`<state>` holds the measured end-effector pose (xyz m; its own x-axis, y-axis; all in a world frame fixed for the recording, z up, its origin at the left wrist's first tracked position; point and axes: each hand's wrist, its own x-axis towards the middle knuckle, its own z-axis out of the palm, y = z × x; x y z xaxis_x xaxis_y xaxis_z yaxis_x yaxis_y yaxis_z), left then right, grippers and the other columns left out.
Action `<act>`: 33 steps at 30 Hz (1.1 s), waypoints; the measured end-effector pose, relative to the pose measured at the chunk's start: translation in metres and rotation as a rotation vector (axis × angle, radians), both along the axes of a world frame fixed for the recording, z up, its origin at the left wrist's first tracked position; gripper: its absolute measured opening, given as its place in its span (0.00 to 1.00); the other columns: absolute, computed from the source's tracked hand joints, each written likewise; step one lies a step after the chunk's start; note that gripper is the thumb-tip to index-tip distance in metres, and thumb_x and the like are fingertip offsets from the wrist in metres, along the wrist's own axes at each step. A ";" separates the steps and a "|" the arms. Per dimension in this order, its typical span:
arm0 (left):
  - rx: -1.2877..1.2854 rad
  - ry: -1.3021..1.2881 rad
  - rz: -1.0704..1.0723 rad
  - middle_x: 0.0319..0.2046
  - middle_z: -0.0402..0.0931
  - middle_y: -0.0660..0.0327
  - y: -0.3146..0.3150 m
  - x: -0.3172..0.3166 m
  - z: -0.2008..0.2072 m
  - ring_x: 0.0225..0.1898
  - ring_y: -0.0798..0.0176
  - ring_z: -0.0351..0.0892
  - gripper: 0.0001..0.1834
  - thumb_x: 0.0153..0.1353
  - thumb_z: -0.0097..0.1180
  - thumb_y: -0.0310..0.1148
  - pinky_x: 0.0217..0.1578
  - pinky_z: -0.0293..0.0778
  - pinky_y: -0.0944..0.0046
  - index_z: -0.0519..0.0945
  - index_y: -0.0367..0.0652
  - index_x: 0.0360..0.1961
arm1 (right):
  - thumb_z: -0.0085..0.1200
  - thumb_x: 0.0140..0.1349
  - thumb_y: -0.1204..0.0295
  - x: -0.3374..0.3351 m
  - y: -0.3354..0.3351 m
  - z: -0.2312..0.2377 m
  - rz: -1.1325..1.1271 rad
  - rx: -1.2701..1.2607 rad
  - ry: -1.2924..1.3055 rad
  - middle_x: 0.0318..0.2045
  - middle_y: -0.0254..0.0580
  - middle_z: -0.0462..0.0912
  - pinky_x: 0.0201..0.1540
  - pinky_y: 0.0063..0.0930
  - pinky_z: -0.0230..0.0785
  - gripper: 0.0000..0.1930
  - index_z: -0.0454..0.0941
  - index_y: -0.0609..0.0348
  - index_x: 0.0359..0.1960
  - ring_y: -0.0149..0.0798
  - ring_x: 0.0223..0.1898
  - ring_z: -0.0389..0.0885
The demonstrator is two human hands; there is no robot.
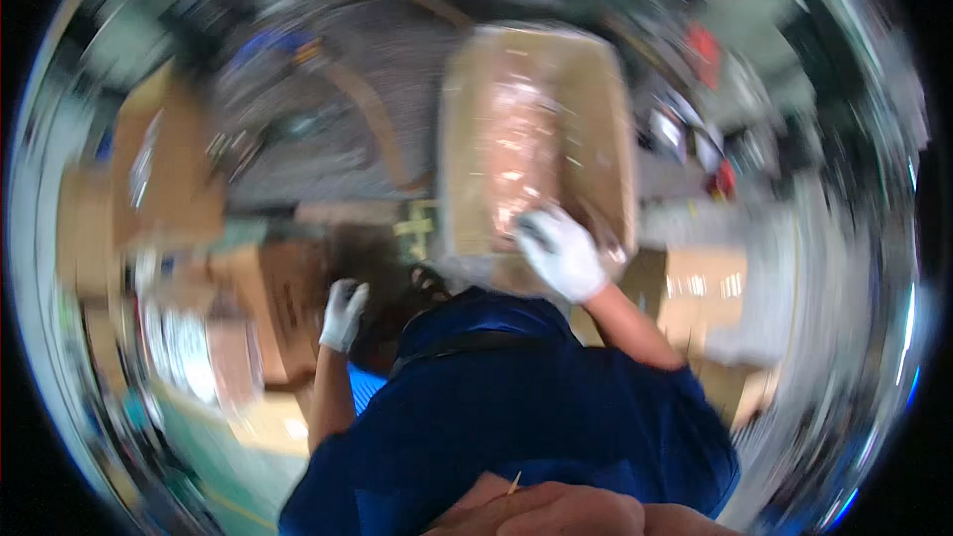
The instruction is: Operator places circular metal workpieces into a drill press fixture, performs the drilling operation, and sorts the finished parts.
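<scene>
In front of me stands an open cardboard box (601, 129), with clear plastic film around its rim. A long row of shiny, copper-coloured packed pieces (521, 144) lies along its left and middle part; blur hides their exact kind. My right hand (564, 256), in a white glove with dark fingertips, reaches over the near end of the box at the lower end of that row. Its fingers are smeared, so a grip cannot be made out. My left hand (343, 318), gloved alike, hangs at my left side with thumb and fingers apart and nothing visible in it.
Brown cartons (273, 308) stand close to my left, with a taller carton (164, 169) farther out. More cardboard (705, 288) lies to my right. Beyond the box is a grey, cluttered surface with a curved brown strip (367, 109). Motion blurs most of the surroundings.
</scene>
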<state>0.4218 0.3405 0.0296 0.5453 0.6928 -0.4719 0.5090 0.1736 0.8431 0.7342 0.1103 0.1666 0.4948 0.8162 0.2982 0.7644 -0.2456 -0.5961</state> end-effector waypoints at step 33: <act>0.468 -0.586 0.276 0.22 0.60 0.64 -0.218 0.309 0.168 0.26 0.66 0.56 0.30 0.71 0.38 0.58 0.30 0.61 0.65 0.61 0.43 0.20 | 0.42 0.68 0.47 0.040 -0.106 0.033 0.233 0.299 1.243 0.53 0.48 0.77 0.57 0.31 0.64 0.31 0.70 0.60 0.60 0.40 0.53 0.75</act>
<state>0.7304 0.1221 0.1976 0.3942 0.8943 0.2116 -0.0490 -0.2095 0.9766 0.7742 0.0041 0.2001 0.4259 0.9020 -0.0709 -0.3297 0.0817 -0.9405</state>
